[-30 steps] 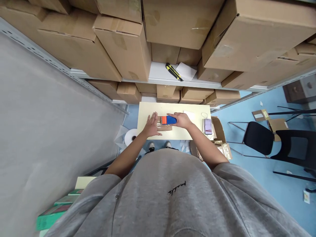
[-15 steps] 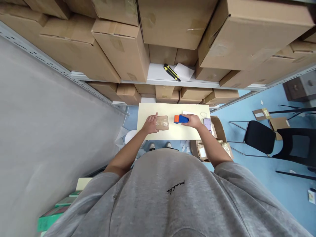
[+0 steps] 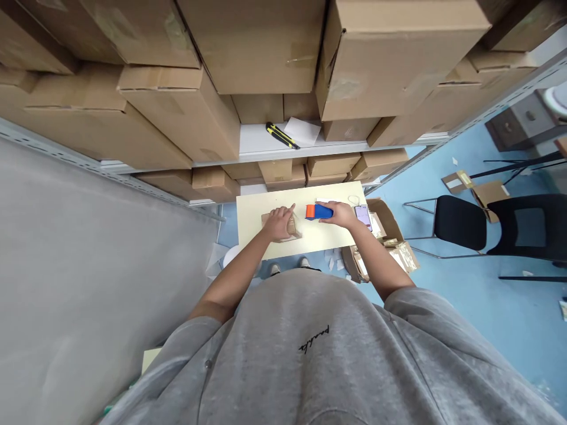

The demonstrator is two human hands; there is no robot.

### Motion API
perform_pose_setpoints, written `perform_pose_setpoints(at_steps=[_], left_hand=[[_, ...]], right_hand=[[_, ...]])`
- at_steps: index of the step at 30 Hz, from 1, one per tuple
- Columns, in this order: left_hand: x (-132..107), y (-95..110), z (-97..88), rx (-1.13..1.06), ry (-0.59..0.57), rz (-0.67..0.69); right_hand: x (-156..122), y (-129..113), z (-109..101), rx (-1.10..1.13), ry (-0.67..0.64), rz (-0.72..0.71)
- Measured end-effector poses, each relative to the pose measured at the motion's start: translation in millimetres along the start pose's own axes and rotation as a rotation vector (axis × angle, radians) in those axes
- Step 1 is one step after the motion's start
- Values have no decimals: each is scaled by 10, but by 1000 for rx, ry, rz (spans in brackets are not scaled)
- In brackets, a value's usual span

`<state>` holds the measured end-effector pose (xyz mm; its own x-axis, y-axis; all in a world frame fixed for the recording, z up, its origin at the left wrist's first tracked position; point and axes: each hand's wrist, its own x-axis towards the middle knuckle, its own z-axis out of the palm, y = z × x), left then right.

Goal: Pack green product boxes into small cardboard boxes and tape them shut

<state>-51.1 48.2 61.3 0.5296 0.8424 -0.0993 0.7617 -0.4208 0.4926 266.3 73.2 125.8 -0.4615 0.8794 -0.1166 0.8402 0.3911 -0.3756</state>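
Note:
My left hand (image 3: 279,223) lies on a brown parcel wrapped in clear tape (image 3: 295,228), covering most of its top. The parcel sits on a cream table (image 3: 261,203), near the front edge. My right hand (image 3: 339,213) grips a tape dispenser (image 3: 318,211) with a blue handle and an orange front end. The dispenser is held just above the table, a short way to the right of the parcel. Its underside is hidden.
A phone (image 3: 363,216) lies at the table's right end, beside an open cardboard box (image 3: 383,218) holding padded envelopes. Stacked cartons (image 3: 274,171) on metal shelving stand beyond the table, and a yellow-and-black utility knife (image 3: 282,136) lies on a shelf. Black chairs (image 3: 460,223) stand right.
My left hand has moved from the parcel's left side onto its top. The dispenser stays in my right hand, right of the parcel. The whole view has tilted slightly.

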Motion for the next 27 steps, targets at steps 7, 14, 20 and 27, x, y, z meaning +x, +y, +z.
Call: perform_pose_setpoints(at_steps=[7,14,20,27], left_hand=[[-281,-290,118,-310,155,109],[-854,-941,485,-378,200,-33],[-1137,-1287,639,-277,169,-161],[-934,-972,354,153,41,-161]], right_hand=[[175,-336,-113,-84,-118,-98],[330,-399,240,-115,-213,-99],[272,-214,353,-124,-262,-34],[268,-204,398,-114,-202,11]])
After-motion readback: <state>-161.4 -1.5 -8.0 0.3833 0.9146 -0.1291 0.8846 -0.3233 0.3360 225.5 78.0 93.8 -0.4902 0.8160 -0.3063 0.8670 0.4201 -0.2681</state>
